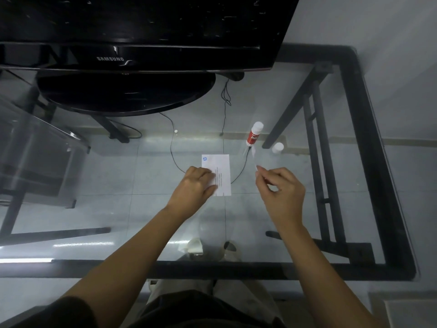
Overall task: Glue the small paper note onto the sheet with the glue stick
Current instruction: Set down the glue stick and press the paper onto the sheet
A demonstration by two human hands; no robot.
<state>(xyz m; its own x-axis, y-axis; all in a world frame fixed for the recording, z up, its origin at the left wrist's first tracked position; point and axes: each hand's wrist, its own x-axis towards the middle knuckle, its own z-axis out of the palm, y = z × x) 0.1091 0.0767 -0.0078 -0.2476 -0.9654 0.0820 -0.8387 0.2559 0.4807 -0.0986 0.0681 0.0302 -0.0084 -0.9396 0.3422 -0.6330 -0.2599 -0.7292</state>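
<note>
The sheet point(218, 172) lies flat on the glass desk point(331, 185), about in the middle, with a small blue logo at its far left corner and lines of print down its centre. The left hand point(194, 185) rests on the sheet's left edge, fingers spread loosely and pressed flat, thumb along the near corner, so it pins the paper rather than grasps it.

The right hand point(280, 188) hangs just to the right of the sheet, clear of it, with the fingertips pinched together and pointing up and away. Something thin and pale seems to stand between those fingertips, perhaps the small note, but it is too blurred for me to tell what it is.

Beyond the right hand, the glue stick point(254, 134) stands on the desk, red label, white body, tilted slightly, near the sheet's far right corner but not touching it. Its white cap point(277, 147) sits apart to the right. A black monitor point(142, 31) on a round foot fills the far left of the desk.
</note>
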